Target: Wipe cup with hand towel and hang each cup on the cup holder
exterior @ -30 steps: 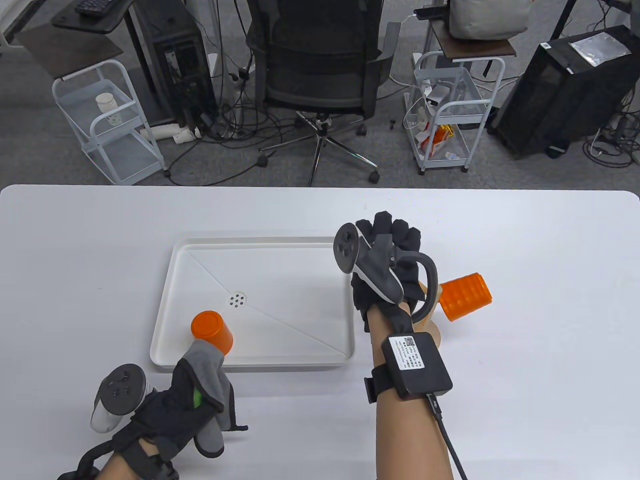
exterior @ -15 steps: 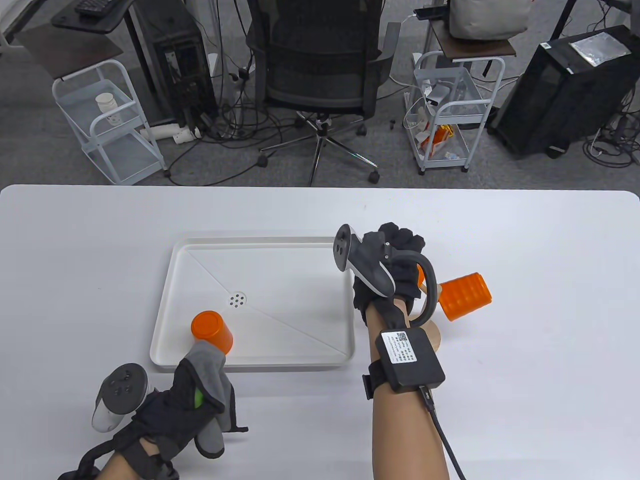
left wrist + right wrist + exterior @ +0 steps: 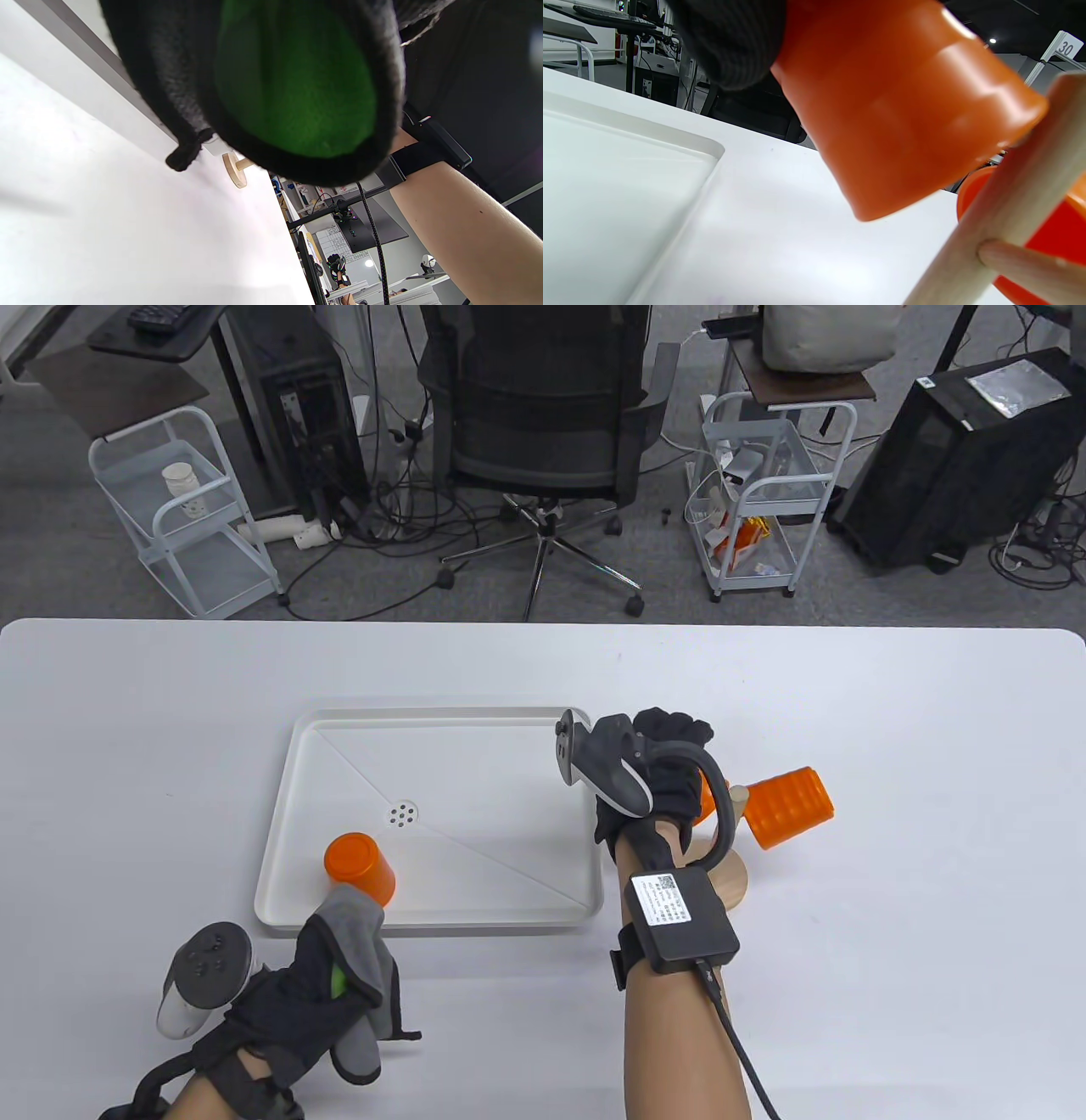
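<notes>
My right hand (image 3: 672, 740) grips a smooth orange cup (image 3: 903, 110), mouth tilted down, right beside the wooden cup holder's post (image 3: 1009, 203). From above only a sliver of that cup (image 3: 703, 797) shows under the glove. A ribbed orange cup (image 3: 789, 806) hangs on a peg on the holder's right side. The holder's round base (image 3: 734, 886) stands right of the tray. Another orange cup (image 3: 359, 864) stands upside down in the white tray (image 3: 441, 920). My left hand (image 3: 344, 984) holds the grey hand towel (image 3: 361, 933) just in front of the tray.
A drain fitting (image 3: 401, 814) sits in the tray's middle. Beyond the table's far edge stand an office chair (image 3: 543, 432), two white trolleys (image 3: 187, 517) and computer cases. A cable (image 3: 747, 1060) trails from my right wrist box.
My right hand has come back toward me and a little left with its cup, closing on the holder. The left hand and towel have not moved.
</notes>
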The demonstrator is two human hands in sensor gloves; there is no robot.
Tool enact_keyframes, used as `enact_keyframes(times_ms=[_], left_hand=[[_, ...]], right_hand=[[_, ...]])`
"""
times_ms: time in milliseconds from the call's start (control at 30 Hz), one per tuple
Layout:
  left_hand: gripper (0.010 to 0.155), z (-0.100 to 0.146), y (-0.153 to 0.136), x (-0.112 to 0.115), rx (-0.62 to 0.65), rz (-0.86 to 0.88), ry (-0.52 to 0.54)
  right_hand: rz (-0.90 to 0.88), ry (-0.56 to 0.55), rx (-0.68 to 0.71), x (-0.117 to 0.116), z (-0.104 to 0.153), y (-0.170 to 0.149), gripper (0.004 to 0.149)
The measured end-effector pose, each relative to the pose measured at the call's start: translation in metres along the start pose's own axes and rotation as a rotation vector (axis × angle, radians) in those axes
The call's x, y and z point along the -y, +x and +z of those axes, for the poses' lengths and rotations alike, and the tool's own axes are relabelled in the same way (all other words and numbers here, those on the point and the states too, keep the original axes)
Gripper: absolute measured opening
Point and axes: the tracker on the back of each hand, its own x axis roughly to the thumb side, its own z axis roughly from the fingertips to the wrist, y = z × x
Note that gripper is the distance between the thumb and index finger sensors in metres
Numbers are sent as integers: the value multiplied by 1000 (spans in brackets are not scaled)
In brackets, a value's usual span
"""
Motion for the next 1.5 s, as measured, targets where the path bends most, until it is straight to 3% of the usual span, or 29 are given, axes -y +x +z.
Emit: enact_keyframes(times_ms=[333, 533, 800, 1067, 1500], left_hand=[[79, 0, 0, 1, -3, 0, -4], [79, 0, 0, 1, -1, -2, -3], [79, 1, 1, 1, 12, -6, -2], [79, 2, 1, 1, 26, -10, 1], [78, 3, 1, 0, 34, 2, 2]], right_hand=[[-75, -42, 65, 8, 6, 10, 73], [-174, -112, 259, 20, 20, 39, 77], [-248, -160, 589, 26, 45, 101, 79], [-336, -92, 869, 16, 58, 159, 82], [-387, 11, 983, -11, 59, 217, 79]])
